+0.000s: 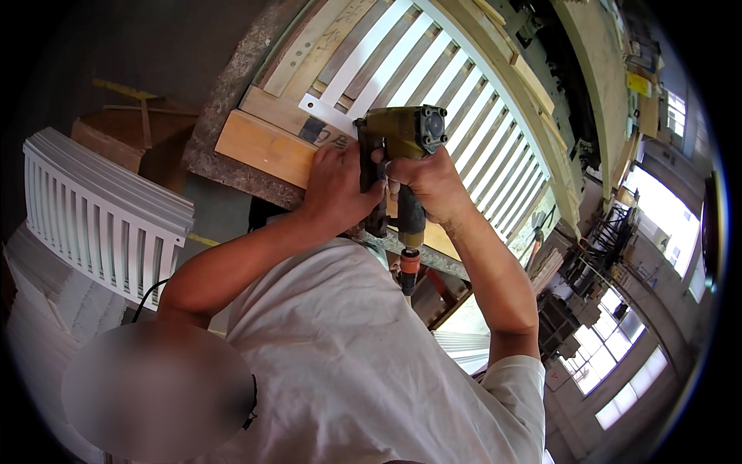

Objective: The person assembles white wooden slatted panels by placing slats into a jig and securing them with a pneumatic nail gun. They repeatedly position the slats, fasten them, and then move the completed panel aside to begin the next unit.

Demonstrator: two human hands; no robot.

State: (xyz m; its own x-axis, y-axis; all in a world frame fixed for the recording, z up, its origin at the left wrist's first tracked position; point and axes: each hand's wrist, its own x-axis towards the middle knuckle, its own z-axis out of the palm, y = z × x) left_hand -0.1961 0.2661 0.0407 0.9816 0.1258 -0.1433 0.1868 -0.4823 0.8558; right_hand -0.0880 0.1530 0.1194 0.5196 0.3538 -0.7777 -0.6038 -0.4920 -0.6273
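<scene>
Right hand clenched, left hand alongside

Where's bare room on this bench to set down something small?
The tan board looks bare between its left end and your left hand; so does the mottled benchtop strip beyond that end. It's crowded around the nail gun, your right hand and the white slatted panel.

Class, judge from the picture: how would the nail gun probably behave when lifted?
The nail gun is probably heavy for its size, given its bulky, metal-looking body. Its rigid-looking housing should barely flex. Its large head suggests it may feel top-heavy.
</scene>
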